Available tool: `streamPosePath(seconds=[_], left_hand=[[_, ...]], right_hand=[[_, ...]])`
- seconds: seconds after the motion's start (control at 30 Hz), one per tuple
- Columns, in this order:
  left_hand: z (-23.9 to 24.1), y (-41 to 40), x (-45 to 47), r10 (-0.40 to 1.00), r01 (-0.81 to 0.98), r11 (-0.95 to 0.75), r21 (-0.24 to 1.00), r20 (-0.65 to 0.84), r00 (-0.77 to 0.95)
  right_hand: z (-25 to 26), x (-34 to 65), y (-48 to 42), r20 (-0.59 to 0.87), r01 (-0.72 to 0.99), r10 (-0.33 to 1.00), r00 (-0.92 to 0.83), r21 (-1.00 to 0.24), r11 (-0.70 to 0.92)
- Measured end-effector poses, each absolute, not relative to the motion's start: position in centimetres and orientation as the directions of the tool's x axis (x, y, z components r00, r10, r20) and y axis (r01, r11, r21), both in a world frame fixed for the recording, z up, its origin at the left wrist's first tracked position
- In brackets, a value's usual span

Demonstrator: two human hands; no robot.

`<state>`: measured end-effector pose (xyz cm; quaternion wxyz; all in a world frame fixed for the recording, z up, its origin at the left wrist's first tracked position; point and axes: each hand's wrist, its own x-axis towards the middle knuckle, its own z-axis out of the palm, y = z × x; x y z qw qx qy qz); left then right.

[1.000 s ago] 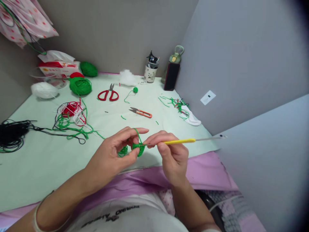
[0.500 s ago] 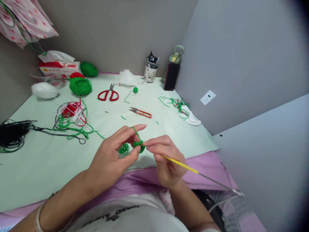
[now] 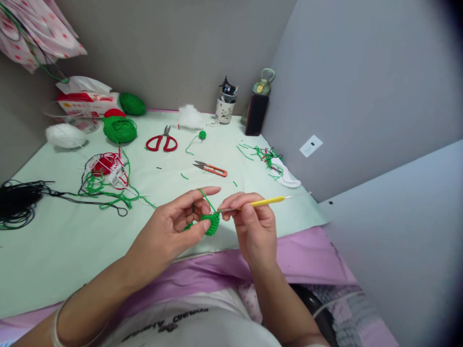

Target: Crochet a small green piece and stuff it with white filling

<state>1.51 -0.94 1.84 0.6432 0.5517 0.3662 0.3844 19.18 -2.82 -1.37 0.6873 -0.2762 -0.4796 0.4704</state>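
My left hand (image 3: 173, 226) pinches a small green crochet piece (image 3: 211, 223) between thumb and fingers, and a green strand runs over its raised index finger. My right hand (image 3: 249, 224) is closed on a yellow-handled crochet hook (image 3: 265, 202). The hook's tip points left into the green piece, and its metal tail sticks out to the right. Both hands hover over the near edge of the pale green table (image 3: 65, 250).
On the table lie red scissors (image 3: 161, 141), orange thread snips (image 3: 211, 168), green yarn balls (image 3: 119, 128), white yarn (image 3: 65, 135), a red-white-green tangle (image 3: 107, 171), black yarn (image 3: 18, 200), a tissue box (image 3: 87, 101), a cup (image 3: 224, 109) and a bottle (image 3: 261, 89). Grey walls close the back and right.
The hook, which had dipped down to the right half a second ago, has swung back up to nearly level. The green piece has turned in my left fingers.
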Motion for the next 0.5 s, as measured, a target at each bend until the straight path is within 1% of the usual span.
streamPosePath(seconds=[0.2, 0.5], left_hand=[[1.92, -1.01, 1.49, 0.895, -0.092, 0.124, 0.988, -0.071, 0.441], [1.49, -1.08, 1.24, 0.893, -0.085, 0.095, 0.992, -0.048, 0.447]], right_hand=[[-1.42, 19.17, -2.97, 0.397, -0.349, 0.915, 0.076, -0.849, 0.397], [-1.13, 18.84, -2.91, 0.286, -0.502, 0.95, 0.126, -0.808, 0.309]])
